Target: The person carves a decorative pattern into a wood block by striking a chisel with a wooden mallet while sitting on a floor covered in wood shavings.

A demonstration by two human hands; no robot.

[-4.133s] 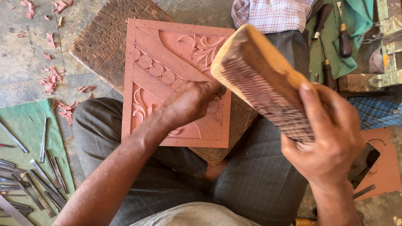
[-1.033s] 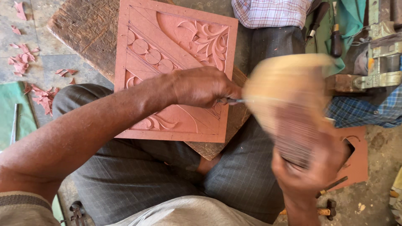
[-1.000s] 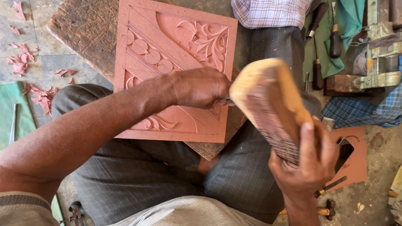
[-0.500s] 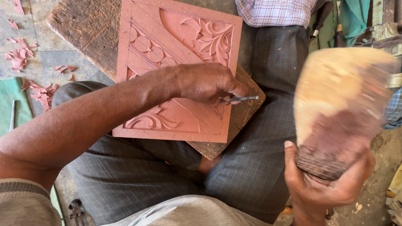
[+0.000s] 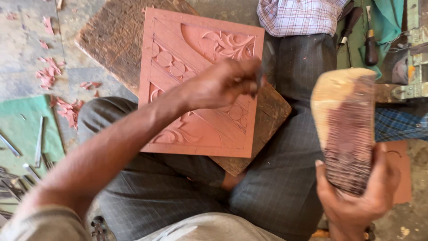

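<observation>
Far left there's a green cloth (image 5: 22,129) on the floor with a row of thin metal carving tools (image 5: 38,143) lying on it, mostly pointing away from the person. Just past it, pinkish shavings (image 5: 58,89) are scattered over the floor (image 5: 26,49).

Middle of the shot: a square reddish carved panel (image 5: 200,129) with leaf scrolls and circles sits on a worn wooden board (image 5: 116,40), which rests across the person's lap. The panel is turned a bit, its upper edge running toward the upper right. The left hand (image 5: 223,82) is over the panel's right half, fingers pinched together on a small dark chisel (image 5: 259,76); only a short bit of the tool shows near the panel's right edge, so I can't tell exactly which way its tip points.

To the right, the right hand (image 5: 356,196) is wrapped around the lower end of a chunky wooden mallet (image 5: 345,129). Its long axis runs roughly upright in the view, its pale head up, well clear of the panel, and it's blurred. Upper right, more wooden-handled tools (image 5: 370,44) lie on another green cloth (image 5: 383,22).
</observation>
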